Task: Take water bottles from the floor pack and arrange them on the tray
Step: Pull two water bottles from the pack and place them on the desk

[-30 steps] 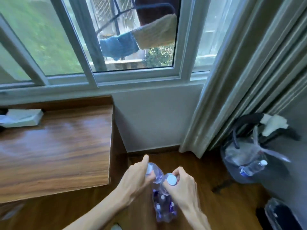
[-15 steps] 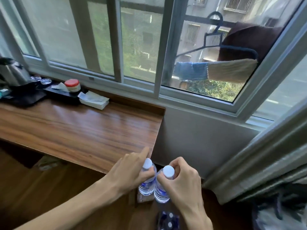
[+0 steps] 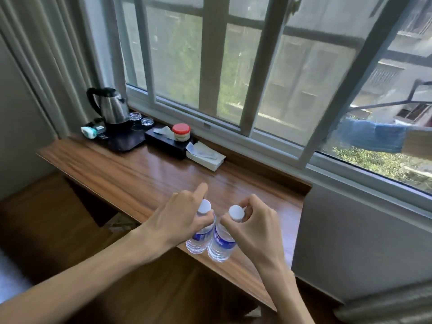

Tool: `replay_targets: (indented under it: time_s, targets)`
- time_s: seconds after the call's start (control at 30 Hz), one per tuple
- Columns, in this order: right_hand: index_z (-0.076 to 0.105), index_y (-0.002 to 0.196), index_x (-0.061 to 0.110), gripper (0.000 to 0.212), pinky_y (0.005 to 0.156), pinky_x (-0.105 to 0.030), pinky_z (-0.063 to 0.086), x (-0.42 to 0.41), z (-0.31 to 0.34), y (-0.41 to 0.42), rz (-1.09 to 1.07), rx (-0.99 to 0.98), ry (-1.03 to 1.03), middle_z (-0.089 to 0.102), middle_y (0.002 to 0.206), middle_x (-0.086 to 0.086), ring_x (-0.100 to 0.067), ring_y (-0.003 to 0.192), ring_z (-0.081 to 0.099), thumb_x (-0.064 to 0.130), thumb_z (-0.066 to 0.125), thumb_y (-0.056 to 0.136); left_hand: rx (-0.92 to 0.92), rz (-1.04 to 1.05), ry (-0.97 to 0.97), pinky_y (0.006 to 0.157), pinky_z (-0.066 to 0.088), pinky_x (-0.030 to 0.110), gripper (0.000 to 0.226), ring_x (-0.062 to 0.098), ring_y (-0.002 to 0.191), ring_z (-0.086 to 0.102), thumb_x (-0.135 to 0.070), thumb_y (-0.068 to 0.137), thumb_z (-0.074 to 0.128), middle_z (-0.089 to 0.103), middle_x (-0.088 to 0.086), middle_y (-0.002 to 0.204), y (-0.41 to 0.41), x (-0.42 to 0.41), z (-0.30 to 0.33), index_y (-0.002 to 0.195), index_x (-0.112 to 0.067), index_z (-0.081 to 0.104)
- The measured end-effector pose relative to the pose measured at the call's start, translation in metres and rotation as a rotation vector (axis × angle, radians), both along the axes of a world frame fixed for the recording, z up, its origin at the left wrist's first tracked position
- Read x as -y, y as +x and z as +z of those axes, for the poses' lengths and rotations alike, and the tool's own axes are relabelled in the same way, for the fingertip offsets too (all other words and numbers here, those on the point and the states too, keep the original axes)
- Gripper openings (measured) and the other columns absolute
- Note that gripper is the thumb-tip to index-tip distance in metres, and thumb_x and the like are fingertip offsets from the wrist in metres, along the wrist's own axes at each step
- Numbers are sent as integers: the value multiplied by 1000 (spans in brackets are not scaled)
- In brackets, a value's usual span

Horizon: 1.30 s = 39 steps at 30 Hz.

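Note:
I hold two small clear water bottles with white caps and blue labels side by side above the front edge of the wooden counter (image 3: pixel 131 174). My left hand (image 3: pixel 180 218) grips the left bottle (image 3: pixel 199 239) by its neck. My right hand (image 3: pixel 254 226) grips the right bottle (image 3: pixel 221 244) just under its cap. Both bottles hang upright, almost touching. The black tray (image 3: pixel 127 143) sits at the far left of the counter under the window, with a steel kettle (image 3: pixel 112 108) on it. The floor pack is out of view.
Two glass cups (image 3: pixel 142 120) stand on the tray behind the kettle. A black box (image 3: pixel 167 143) with a red-lidded jar (image 3: pixel 181 132) and a white tissue pack (image 3: pixel 205 155) lie along the window sill. Curtains (image 3: pixel 46 61) hang at the left. The wooden floor lies below.
Both hands have lifted the two bottles from the floor up to counter height. My view has swung left, from the floor corner to the counter with the tray.

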State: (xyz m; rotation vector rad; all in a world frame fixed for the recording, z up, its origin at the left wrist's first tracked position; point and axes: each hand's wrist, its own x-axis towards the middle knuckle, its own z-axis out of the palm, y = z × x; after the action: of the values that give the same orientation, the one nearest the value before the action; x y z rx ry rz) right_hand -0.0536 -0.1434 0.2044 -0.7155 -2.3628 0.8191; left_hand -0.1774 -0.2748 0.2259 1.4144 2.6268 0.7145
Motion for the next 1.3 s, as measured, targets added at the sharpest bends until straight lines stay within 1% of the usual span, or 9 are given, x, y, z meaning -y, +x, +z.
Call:
replay_targets:
  time_s: [0.1,0.2,0.27,0.37,0.5,0.63,0.8,0.97,1.3]
  targets:
    - [53,75,23,30,49,-18,42,18,-2,-52,22,8,-14,52,58,10,-5,49,45,39,78,69,-25,19,-9,47,32,20,26,10,54,53,-38,92,58,56,-2,63,-47,16,1,85,-23,38]
    - [55,76,22,29,47,-17,40,32,-5,-100,47,32,-31,54,60,10,-5,51,48,39,78,70,-34,60,-26,43,27,19,28,4,50,47,-38,94,58,54,-4,62,-91,31,2,83,-26,35]
    - [56,77,22,29,48,-16,41,39,-8,-132,64,42,-58,55,62,10,-5,53,51,39,78,70,-22,85,-27,45,28,18,28,7,51,49,-37,94,58,54,-4,62,-120,39,-1,82,-26,34]
    - [54,76,20,32,48,-16,39,47,-13,-178,72,54,-85,55,62,10,-6,53,50,44,74,68,10,128,-28,49,36,27,27,16,57,56,-37,92,58,59,-2,65,-163,50,-10,82,-24,37]
    - [50,73,19,38,50,-27,41,52,-26,-244,43,89,-129,59,65,5,-12,57,52,52,66,64,35,161,-61,45,31,25,33,10,53,51,-39,89,60,57,-1,63,-230,51,-27,76,-25,34]
    - [49,72,17,40,49,-24,38,51,-43,-308,18,97,-183,60,65,3,-12,56,49,52,67,66,71,174,-89,56,45,38,32,29,67,59,-45,85,60,62,3,68,-302,45,-47,77,-22,38]
    - [52,75,14,44,59,-39,48,50,-56,-387,-86,133,-272,63,67,1,-24,66,59,54,66,64,146,153,-106,61,47,41,35,31,73,60,-46,82,63,65,5,73,-382,34,-58,80,-19,40]
    - [56,77,14,36,68,-36,51,44,-64,-455,-190,178,-306,66,70,2,-23,72,62,45,70,65,190,150,-124,65,48,43,32,39,76,60,-40,83,62,65,8,76,-454,21,-70,81,-17,41]
    - [55,77,15,29,66,-33,45,37,-84,-535,-449,204,-333,67,72,3,-24,74,62,38,70,67,254,-42,-155,62,43,42,28,41,79,58,-33,82,59,62,8,74,-547,-14,-91,87,-10,44]
